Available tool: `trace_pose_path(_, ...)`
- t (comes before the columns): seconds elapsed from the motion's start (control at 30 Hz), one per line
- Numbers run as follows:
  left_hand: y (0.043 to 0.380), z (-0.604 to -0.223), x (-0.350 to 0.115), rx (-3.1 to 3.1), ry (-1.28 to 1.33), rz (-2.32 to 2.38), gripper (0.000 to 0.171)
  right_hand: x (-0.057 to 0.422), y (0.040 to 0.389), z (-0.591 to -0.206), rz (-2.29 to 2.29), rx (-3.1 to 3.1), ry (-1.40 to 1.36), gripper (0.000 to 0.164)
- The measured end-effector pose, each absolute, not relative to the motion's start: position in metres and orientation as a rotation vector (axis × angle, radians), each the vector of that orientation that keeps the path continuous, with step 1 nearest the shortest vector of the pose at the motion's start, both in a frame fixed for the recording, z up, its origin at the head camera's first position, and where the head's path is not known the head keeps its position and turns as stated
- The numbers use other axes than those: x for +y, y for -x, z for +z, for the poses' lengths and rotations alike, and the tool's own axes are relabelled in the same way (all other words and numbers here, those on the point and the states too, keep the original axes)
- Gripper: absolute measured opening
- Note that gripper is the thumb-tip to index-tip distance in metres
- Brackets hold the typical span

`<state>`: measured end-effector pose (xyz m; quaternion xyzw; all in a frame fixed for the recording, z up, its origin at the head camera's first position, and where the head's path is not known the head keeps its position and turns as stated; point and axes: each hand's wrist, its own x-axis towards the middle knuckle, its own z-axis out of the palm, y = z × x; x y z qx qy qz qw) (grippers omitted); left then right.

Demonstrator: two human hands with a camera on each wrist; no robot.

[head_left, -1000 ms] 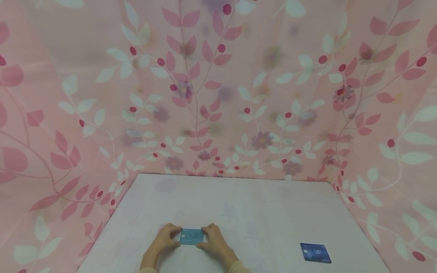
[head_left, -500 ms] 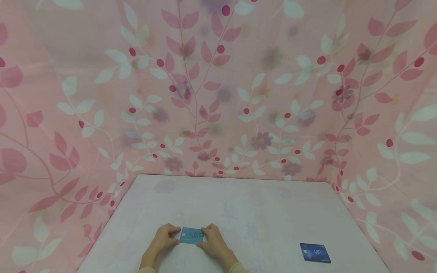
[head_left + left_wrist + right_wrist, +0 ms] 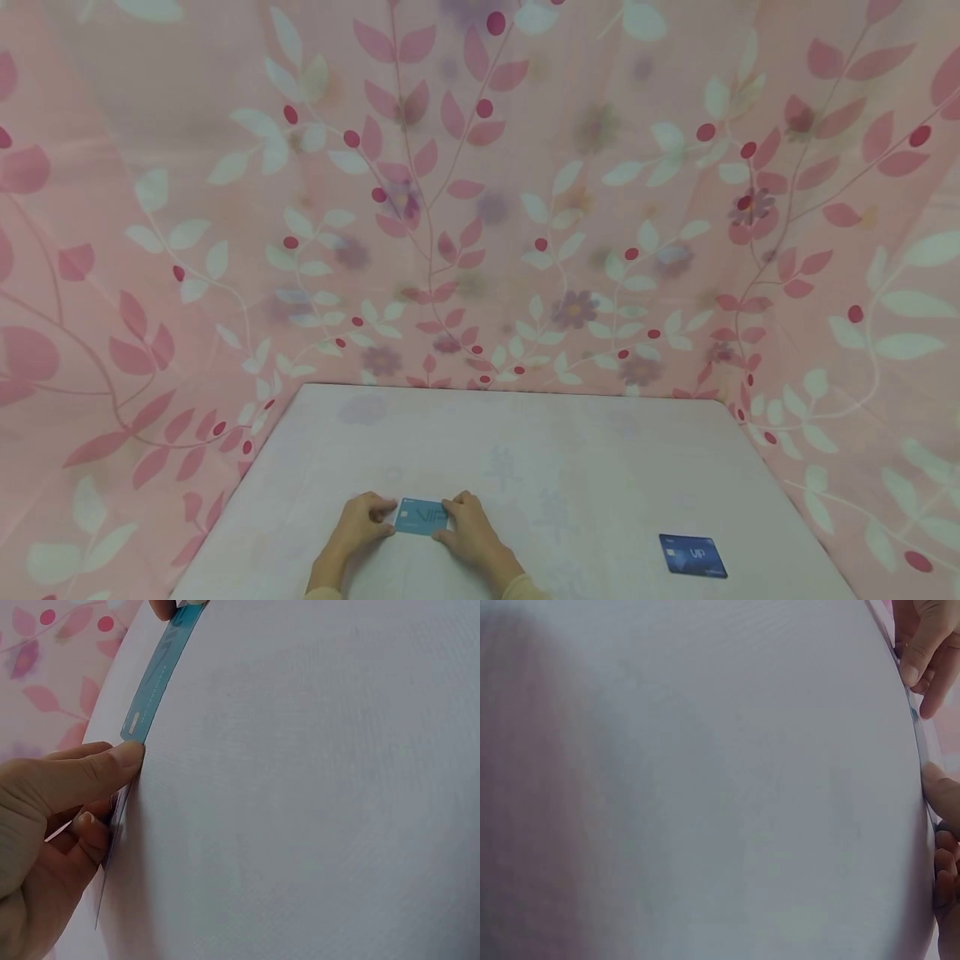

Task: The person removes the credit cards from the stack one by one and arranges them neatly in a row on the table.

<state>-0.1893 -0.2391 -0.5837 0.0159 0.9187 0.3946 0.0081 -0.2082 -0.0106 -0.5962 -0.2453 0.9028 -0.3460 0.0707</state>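
Observation:
Both hands meet at a teal card (image 3: 422,517) printed with VIP and a pale chip, low in the head view. My left hand (image 3: 363,527) has thumb and forefinger at the card's left corners; in the left wrist view its thumb (image 3: 127,754) overlaps the near end of the card. My right hand (image 3: 471,533) grips the opposite end, its fingers covering part of the right edge. From the left wrist side the card appears as a narrow teal strip (image 3: 161,675). Most of the card is hidden in the right wrist view.
A dark blue VIP card (image 3: 693,556) lies on the white table (image 3: 600,467) to the right of my hands. Pink cloth (image 3: 480,208) with leaves and flowers hangs behind the table and along both sides.
The teal card has shifted slightly upward in the head view, its far edge a little higher. Both hands stay nearly where they were, and the blue card lies still.

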Motion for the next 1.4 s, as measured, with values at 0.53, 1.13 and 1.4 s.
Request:
trace_pose_path(0.53, 0.1976, -0.5742, -0.2372, 2.777, -0.113, 1.133, 0.046, -0.0079, 0.208, -0.5925, -0.912, 2.745, 0.802, 0.054)
trace_pose_path(1.13, 0.1994, -0.5753, -0.237, 2.742, -0.064, 1.112, 0.053, -0.0067, 0.2078, -0.5941, -0.917, 2.724, 0.819, 0.051)
trace_pose_path(1.4, 0.1969, -0.5763, -0.2373, 2.776, -0.117, 1.168, 0.049, -0.0057, 0.2077, -0.5937, -0.939, 2.705, 0.808, 0.051)
